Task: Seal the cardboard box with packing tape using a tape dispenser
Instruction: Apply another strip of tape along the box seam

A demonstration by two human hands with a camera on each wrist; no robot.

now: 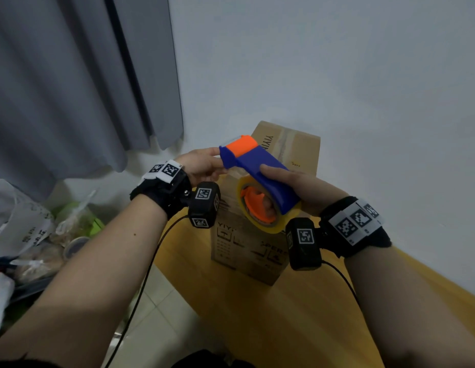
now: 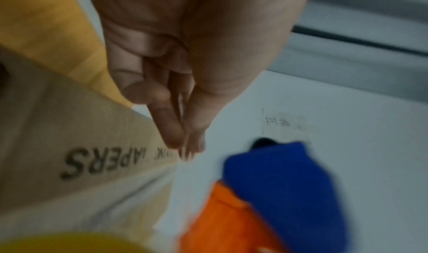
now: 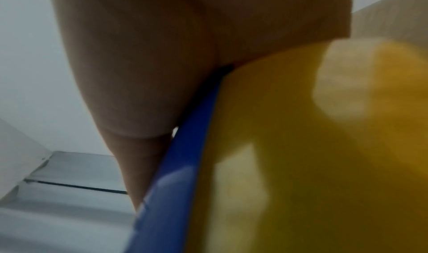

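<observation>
The cardboard box (image 1: 260, 235) stands closed on a yellow wooden table (image 1: 257, 314), its long top running away toward the white wall (image 1: 337, 75), with a strip of clear tape along the centre seam at its far end and black print on its near face. Held in the air just above the box's near half is the tape dispenser (image 1: 257, 166), blue-bodied with an orange front piece pointing up and to the left, and a roll of yellowish packing tape (image 1: 268, 208) on its orange hub at the lower end. The right hand (image 1: 292, 187) grips the dispenser from the box's right side, thumb lying along the blue top; the right wrist view shows the thumb flat against the blue edge with the yellow roll beside it. The left hand (image 1: 204, 166) is above the box's left edge at the dispenser's front end, fingers drawn together to a point with thumb against fingertips (image 2: 185, 147); whether they pinch the tape's end cannot be told from the blurred left wrist view. Left of the box hangs a grey curtain (image 1: 71, 88), and below it, beyond the table's edge, lies a heap of plastic bags (image 1: 39, 235) on the pale tiled floor (image 1: 156, 328).
</observation>
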